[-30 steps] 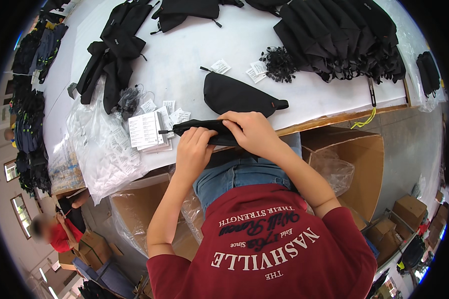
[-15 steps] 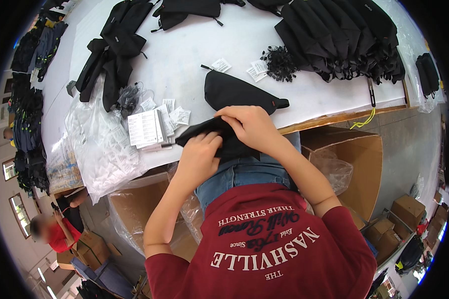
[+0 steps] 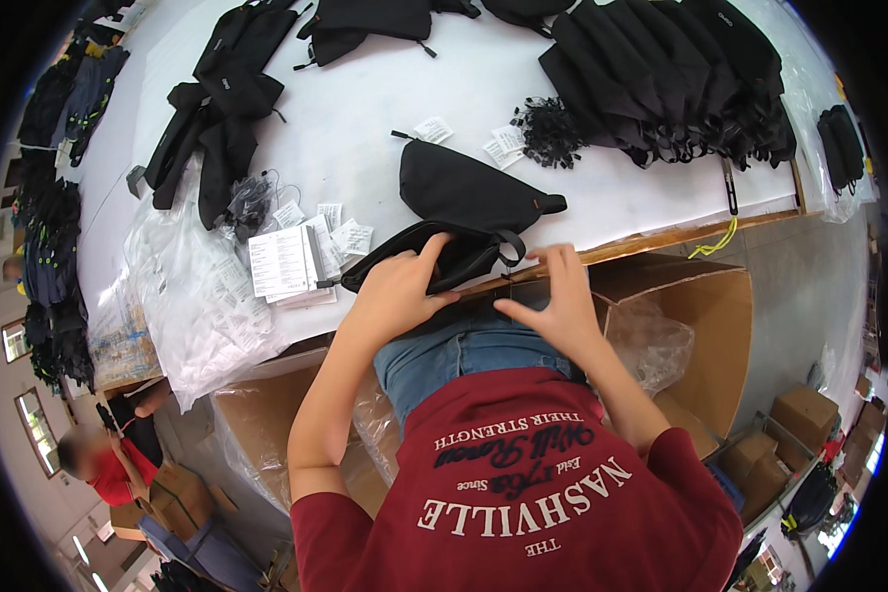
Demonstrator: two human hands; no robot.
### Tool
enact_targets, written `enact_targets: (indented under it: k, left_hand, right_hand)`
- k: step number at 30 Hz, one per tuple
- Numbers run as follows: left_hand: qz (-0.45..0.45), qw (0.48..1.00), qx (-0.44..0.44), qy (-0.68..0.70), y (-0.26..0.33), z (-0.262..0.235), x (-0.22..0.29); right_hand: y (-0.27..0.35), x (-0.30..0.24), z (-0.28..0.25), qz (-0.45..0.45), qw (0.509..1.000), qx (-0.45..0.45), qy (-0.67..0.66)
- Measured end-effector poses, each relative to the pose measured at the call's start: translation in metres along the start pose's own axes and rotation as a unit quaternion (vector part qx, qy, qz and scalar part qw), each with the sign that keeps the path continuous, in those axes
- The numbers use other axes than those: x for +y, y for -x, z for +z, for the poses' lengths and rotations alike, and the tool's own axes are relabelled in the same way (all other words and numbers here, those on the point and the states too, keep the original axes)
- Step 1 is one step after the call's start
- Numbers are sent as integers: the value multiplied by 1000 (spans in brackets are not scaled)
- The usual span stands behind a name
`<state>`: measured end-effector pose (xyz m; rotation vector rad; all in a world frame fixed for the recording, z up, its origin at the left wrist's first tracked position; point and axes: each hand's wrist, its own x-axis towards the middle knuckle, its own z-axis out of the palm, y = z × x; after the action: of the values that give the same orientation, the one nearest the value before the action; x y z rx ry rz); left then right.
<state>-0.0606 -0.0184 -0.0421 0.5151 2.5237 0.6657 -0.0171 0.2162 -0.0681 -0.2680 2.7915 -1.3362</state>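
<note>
- Pouch [image 3: 476, 253], black, at the near edge of the table [image 3: 355, 128], in front of the person; long axis left to right, right end slightly farther from the body. Mouth gapes upward; pull at left end, strap loop at right end.
- Left hand [image 3: 397, 291] grips the pouch's left part, thumb and forefinger spread at the mouth.
- Right hand [image 3: 560, 301] empty, fingers parted, just beside the loop, apart from the cloth.
- Second pouch [image 3: 469, 185] flat, directly beyond; axis slants from far left to near right, tab at right tip. Contact between the two: cannot tell.
- Left of the pull: label stack [image 3: 282, 262], loose labels [image 3: 350, 237], clear bag [image 3: 202, 306].
- Farther right: pouch pile [image 3: 671, 84], with a heap of black pulls [image 3: 550, 132] at its left side.
- Carton [image 3: 705, 345] below the table edge, right.
- Left hand covers part of the pouch's near side; interior too dark to read. Far pouches [image 3: 365, 30] cut by the upper border.
</note>
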Motion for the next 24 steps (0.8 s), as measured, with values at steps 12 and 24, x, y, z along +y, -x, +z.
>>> enact_targets:
  k: [12, 24]
  left_hand:
    - [7, 999, 31, 9, 6, 3, 6]
    - [35, 998, -43, -10, 0, 10, 2]
  right_hand:
    - [20, 44, -41, 148, 963, -32, -224]
    - [66, 27, -50, 304, 824, -54, -475]
